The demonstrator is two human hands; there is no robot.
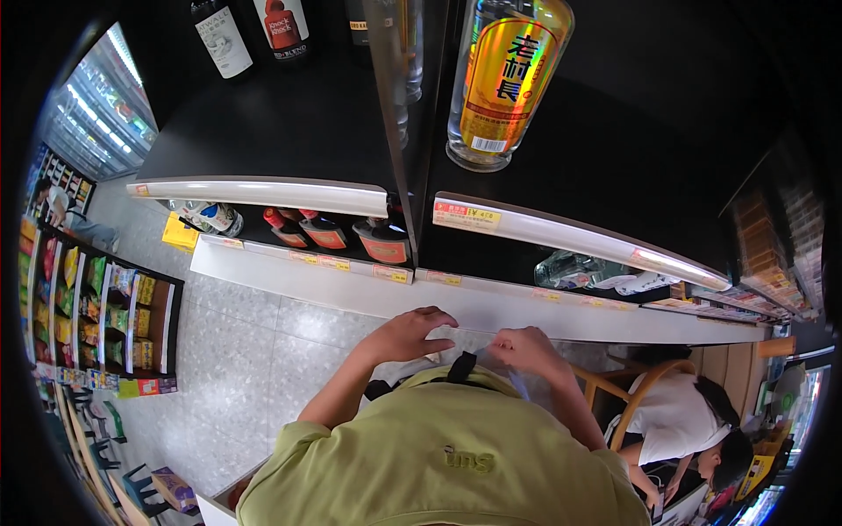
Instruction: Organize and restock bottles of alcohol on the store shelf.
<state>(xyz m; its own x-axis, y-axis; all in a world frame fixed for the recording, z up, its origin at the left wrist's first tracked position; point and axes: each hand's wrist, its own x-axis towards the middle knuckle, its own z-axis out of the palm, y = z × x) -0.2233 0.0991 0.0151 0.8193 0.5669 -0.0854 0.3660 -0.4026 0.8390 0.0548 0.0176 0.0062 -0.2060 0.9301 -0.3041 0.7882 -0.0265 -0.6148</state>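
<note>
Our left hand is curled, thumb and fingers drawn close at the lower shelf's front edge; whether it pinches anything we cannot tell. Our right hand is closed in a loose pinch on a thin clear strip that hangs down from it toward our chest. Both hands sit close together, just above our green shirt, right at the white shelf edge with its small yellow price tags.

We judge the strip light, limp and a little slippery, so it wants a fingertip pinch near its end.

Above stand a tall clear bottle with a gold label and, lower left, small red-capped bottles. Another person sits at lower right.
</note>
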